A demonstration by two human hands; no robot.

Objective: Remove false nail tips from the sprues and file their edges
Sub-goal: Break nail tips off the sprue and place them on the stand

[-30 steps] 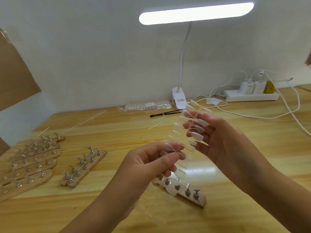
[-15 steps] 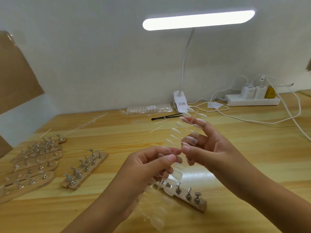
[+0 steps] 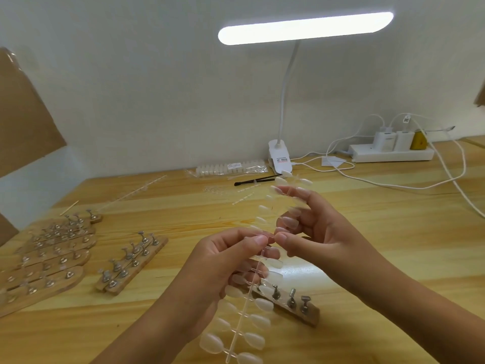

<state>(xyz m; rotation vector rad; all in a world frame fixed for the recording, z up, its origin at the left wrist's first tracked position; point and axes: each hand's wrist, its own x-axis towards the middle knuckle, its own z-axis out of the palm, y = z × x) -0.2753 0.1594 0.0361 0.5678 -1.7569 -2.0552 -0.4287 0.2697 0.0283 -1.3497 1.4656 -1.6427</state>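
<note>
Two hands are on one long clear sprue (image 3: 242, 315) here, held up over the desk (image 3: 393, 232) pretty much dead centre. It runs slanted from 6 o'clock at the bottom edge up toward 1 o'clock, with nail tips (image 3: 211, 343) branching off both sides like leaves.

The left hand (image 3: 231, 258) pinches the stem between thumb and forefinger about halfway up. The right hand (image 3: 322, 232) comes in from 4 o'clock and pinches the sprue with thumb and index right beside the left thumb, nearly touching it. Can't tell if it's on the stem or on a single tip, the plastic is too see-through. Its other fingers sit loosely bent behind the upper stretch.

Just below the hands, around 5 o'clock, a wooden holder block (image 3: 301, 308) with metal pegs lies on the desk. More holder blocks (image 3: 131, 264) sit out at 9 o'clock. Along the wall at 12 o'clock there's a bag of tips (image 3: 231, 168), a black tool (image 3: 252, 181) and the lit clip lamp (image 3: 304, 27), with a power strip (image 3: 391, 153) at 2 o'clock.
</note>
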